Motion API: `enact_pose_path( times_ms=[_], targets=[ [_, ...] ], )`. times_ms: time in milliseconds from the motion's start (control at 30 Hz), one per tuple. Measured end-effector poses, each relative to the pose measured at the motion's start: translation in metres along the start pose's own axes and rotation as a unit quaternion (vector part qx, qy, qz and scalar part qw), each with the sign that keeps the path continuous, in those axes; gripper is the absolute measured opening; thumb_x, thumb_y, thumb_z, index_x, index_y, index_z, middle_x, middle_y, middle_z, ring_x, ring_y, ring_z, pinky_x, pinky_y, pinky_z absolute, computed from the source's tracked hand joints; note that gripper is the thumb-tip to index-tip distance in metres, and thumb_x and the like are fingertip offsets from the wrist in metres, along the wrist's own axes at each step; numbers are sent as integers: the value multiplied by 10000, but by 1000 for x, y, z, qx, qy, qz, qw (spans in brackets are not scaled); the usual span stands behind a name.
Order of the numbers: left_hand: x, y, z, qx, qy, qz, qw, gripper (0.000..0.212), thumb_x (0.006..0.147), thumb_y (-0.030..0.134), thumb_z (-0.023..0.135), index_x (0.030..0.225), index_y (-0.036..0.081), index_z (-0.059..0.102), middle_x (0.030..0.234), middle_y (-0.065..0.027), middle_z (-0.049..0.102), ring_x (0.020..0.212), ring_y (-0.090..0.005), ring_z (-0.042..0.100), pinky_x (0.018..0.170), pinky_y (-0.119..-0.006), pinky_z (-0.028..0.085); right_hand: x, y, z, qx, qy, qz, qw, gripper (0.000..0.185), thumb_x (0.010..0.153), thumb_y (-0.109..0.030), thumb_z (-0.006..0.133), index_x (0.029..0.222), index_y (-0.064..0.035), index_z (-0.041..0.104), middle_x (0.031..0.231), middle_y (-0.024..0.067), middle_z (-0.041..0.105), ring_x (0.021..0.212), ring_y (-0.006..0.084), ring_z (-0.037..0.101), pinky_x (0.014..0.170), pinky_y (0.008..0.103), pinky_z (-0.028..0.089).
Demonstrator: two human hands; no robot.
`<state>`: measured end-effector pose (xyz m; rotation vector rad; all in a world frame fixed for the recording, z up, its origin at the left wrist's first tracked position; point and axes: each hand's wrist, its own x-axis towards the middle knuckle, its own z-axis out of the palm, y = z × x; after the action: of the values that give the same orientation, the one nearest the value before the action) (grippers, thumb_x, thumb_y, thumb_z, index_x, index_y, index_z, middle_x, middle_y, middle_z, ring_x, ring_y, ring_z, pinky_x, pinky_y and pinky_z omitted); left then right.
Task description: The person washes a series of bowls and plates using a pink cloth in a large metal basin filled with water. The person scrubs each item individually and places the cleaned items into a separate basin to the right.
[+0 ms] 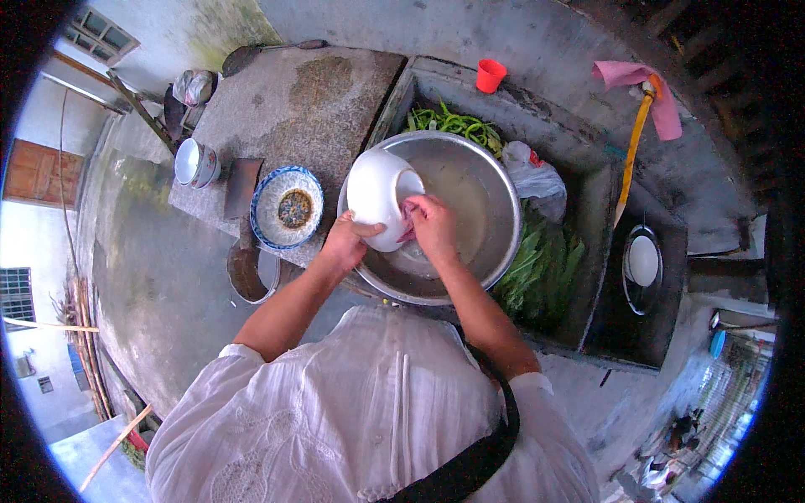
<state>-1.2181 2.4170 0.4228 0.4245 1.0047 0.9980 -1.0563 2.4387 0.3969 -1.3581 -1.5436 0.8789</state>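
Note:
My left hand (348, 246) grips a white bowl (377, 188) by its side, thumb on the outer wall. The bowl is tipped over a large metal basin (510, 251). With my right hand (434, 226) I hold a pinkish cloth (408, 221) against the bowl's rim. Cloudy water (462, 195) lies in the basin below. Left of the basin, a blue-rimmed patterned dish (288, 207) rests on the concrete slab (295, 119). My fingers hide part of the cloth.
Green peppers (456, 122), a plastic bag (534, 176) and leafy greens (541, 258) lie in the concrete sink (591, 320). Stacked bowls (195, 165) and a cleaver (242, 188) sit at the slab's left edge. A red cup (490, 76) stands on the sink's back ledge.

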Motion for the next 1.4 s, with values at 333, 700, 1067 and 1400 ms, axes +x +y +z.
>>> enact_pose_path(
  times_ms=[333,700,1067,1400],
  targets=[
    [-8,-2,10,-58,51,-16,997,476,697,-84,546,1134,12,382,1050,-118,511,999,-252,489,894,-394,380,37,74,-18,-182,-44,178,966,128,747,-77,475,862,-48,521,797,166,542,746,323,543,664,407,430],
    [2,4,27,-68,32,-34,997,452,670,-105,566,1076,25,415,1033,-110,519,964,-260,509,859,-407,394,35,46,-63,-11,-125,172,977,155,716,-37,559,864,-68,596,798,81,598,773,204,588,605,328,479],
    [11,-6,38,26,-29,-6,999,328,640,-115,555,942,10,539,868,-81,591,782,-193,578,716,-317,467,14,-31,-25,-161,36,-224,961,243,671,-58,568,908,-103,597,978,81,561,941,264,492,803,350,400],
    [0,-14,14,185,-61,3,981,360,608,-67,623,954,13,564,894,-63,602,806,-173,571,756,-309,437,33,100,-24,63,53,195,977,181,843,-165,480,945,-35,554,791,5,573,624,96,526,544,208,441]
  ],
)
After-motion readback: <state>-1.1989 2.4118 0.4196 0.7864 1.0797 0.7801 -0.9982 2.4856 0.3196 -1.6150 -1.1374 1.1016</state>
